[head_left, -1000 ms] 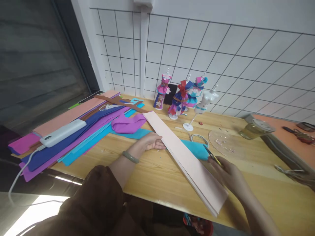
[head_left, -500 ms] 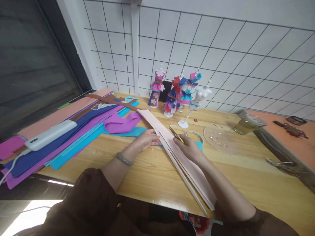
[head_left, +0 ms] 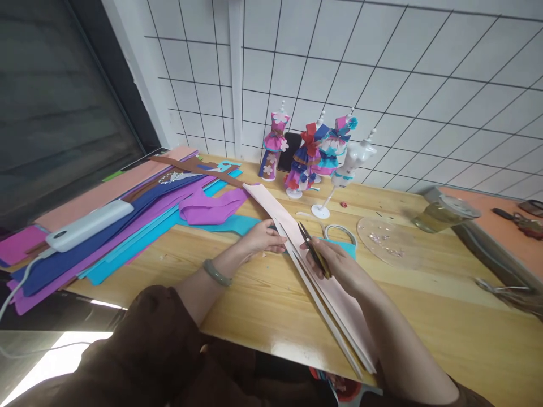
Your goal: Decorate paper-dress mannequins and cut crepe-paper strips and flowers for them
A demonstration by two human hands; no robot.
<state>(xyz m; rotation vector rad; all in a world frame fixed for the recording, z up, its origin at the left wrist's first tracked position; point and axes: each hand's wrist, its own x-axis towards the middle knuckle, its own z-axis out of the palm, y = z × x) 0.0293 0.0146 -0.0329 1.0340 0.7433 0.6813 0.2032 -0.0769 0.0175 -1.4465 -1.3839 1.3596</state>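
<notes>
A long pale pink sheet of crepe paper or cloth runs diagonally across the table toward me, with a narrow strip partly parted along its left side. My left hand pinches the sheet's left edge between thumb and fingers. Over the sheet, my right hand is closed around small scissors with dark blades and yellowish handles. Their tips point up and away, above the pink surface. Whether the blades touch the sheet I cannot tell. A roll of tape lies just beyond my right hand.
Folded coloured sheets and a white power-bank-like device with a cable lie left. Dressed mini mannequins and a bare one stand at the back. Right are a clear plate of small beads and a lidded jar.
The scissors have turned more upright and shifted nearer to me, with my right hand. My left hand keeps its pinch on the pink sheet. The whole view has tilted slightly.
</notes>
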